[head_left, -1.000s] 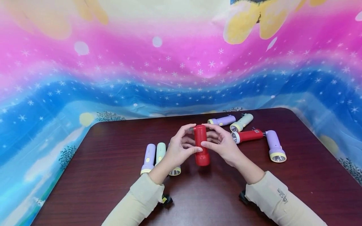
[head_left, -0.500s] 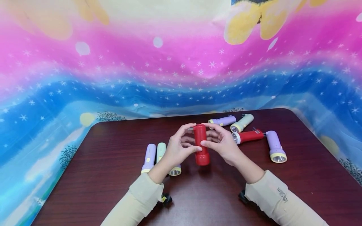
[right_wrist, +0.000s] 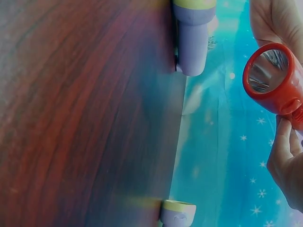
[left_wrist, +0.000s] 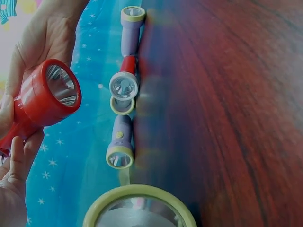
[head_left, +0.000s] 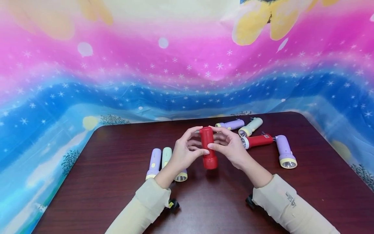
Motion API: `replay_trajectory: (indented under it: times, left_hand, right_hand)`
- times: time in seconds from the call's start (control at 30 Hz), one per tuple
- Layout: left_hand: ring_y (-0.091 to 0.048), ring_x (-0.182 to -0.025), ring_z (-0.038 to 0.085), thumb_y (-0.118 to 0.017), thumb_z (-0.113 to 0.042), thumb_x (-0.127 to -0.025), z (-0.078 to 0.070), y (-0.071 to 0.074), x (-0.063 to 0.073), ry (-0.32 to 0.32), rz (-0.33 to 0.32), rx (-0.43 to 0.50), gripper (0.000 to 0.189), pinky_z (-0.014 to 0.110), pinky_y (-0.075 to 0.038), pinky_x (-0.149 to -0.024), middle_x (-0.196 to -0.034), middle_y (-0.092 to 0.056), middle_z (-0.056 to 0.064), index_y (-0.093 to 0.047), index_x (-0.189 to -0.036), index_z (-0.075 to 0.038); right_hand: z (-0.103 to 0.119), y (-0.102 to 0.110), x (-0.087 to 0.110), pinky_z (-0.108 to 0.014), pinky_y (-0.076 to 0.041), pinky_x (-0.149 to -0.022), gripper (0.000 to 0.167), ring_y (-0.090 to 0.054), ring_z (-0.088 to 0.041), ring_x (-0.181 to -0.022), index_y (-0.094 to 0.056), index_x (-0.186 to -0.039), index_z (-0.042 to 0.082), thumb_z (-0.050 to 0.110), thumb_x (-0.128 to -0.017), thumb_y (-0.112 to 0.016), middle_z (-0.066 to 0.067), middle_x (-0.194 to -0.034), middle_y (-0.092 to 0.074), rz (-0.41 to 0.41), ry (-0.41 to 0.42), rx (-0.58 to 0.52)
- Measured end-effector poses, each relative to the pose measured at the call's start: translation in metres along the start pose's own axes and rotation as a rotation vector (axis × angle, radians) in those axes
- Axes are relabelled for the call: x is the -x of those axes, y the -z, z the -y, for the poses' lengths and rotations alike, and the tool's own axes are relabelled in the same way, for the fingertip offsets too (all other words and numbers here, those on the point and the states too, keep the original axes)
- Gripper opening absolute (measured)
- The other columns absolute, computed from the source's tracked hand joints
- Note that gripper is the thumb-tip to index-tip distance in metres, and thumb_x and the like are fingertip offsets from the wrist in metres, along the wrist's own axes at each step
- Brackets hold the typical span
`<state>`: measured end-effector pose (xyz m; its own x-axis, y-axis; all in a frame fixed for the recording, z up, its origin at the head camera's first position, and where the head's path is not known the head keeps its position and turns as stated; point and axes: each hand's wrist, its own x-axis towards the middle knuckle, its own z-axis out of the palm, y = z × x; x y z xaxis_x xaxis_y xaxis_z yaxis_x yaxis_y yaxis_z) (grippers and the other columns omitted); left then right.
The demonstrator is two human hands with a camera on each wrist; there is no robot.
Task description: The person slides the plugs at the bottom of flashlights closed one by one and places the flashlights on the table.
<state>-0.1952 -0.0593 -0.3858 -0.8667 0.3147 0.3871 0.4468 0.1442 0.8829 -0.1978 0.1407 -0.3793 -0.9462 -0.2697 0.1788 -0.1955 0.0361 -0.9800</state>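
Observation:
A red flashlight [head_left: 208,148] is held between both hands just above the table, its wide lens end towards the near side. My left hand [head_left: 185,151] grips it from the left, thumb on the barrel and index finger at the far end beside the metal plug prongs. From the right, my right hand [head_left: 232,149] holds the same barrel with its thumb across it and its index finger on the far end. The clear lens and reflector of the flashlight [left_wrist: 45,99] show in the left wrist view, and again in the right wrist view.
On the left lie a purple flashlight [head_left: 155,162], a green flashlight [head_left: 166,157] and another purple flashlight [head_left: 181,176], partly behind my left arm. To the right are a red flashlight [head_left: 258,140], a green one, and two purple ones. A patterned cloth [head_left: 187,74] hangs behind the table [head_left: 111,156].
The red flashlight has risen slightly in the head view and leans a little more, lens end shifted right. Both hands keep their hold, and the flashlights on the table stay put.

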Motion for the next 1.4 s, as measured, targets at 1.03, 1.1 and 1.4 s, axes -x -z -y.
replay_trajectory:
  times: [1.03, 1.1, 1.4]
  left_hand:
    - [-0.073, -0.095, 0.024, -0.083, -0.007, -0.079, -0.004, 0.01, -0.003, 0.011, 0.037, -0.039, 0.071, 0.035, -0.061, -0.081, -0.125, -0.062, 0.008, -0.051, -0.141, -0.02]
    - [-0.073, -0.095, 0.024, -0.083, -0.008, -0.079, -0.004, 0.01, -0.002, 0.015, 0.037, -0.042, 0.071, 0.035, -0.061, -0.081, -0.125, -0.062, 0.008, -0.051, -0.141, -0.023]
    - [-0.073, -0.094, 0.025, -0.084, -0.007, -0.078, -0.003, 0.012, 0.0, 0.026, 0.043, -0.031, 0.072, 0.034, -0.061, -0.08, -0.123, -0.062, 0.008, -0.052, -0.14, -0.024]
  right_hand:
    - [0.003, -0.006, -0.002, -0.026, -0.058, -0.085, 0.062, -0.068, -0.013, -0.096, -0.05, -0.144, 0.005, -0.001, -0.087, -0.072, -0.027, -0.126, -0.062, 0.001, 0.005, 0.025]
    - [0.003, -0.007, -0.002, -0.026, -0.058, -0.085, 0.061, -0.068, -0.013, -0.097, -0.05, -0.144, 0.005, 0.0, -0.087, -0.072, -0.027, -0.127, -0.062, 0.005, 0.003, 0.027]
    - [0.002, -0.01, -0.001, -0.026, -0.058, -0.084, 0.061, -0.069, -0.013, -0.093, -0.051, -0.143, 0.004, -0.001, -0.086, -0.073, -0.028, -0.125, -0.063, 0.004, 0.006, 0.014]
